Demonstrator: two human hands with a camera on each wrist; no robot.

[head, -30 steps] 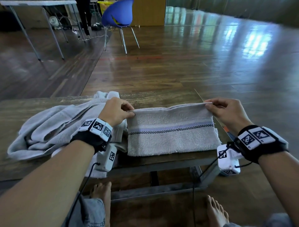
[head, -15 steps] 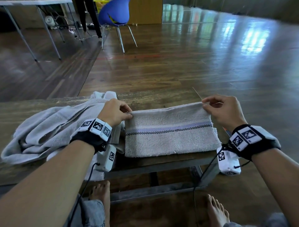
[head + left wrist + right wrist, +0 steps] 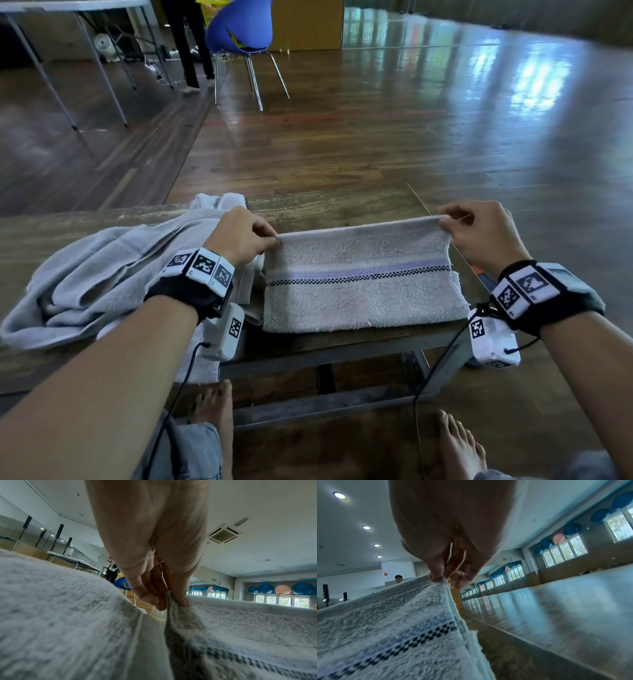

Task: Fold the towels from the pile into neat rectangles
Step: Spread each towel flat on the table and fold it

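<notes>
1. The striped towel (image 3: pixel 359 284) is shown on the wooden bench (image 3: pixel 325 205), at its right end; the near part lies flat and the far edge is lifted clear.
2. The far left corner is pinched between thumb and fingers of the left hand (image 3: pixel 239 236); the wrist view confirms cloth clamped at the fingertips (image 3: pixel 181 601).
3. The far right corner is pinched likewise by the right hand (image 3: pixel 479 233), with the edge drawn taut between the two.
4. The unfolded pile (image 3: pixel 102 274) lies just left of the towel, under the left forearm.
5. For a neat rectangle, it is judged that tension should be kept even, both corners brought toward the near edge together, and the side hems matched before release.
6. Slack or one hand leading would likely skew the fold.
</notes>
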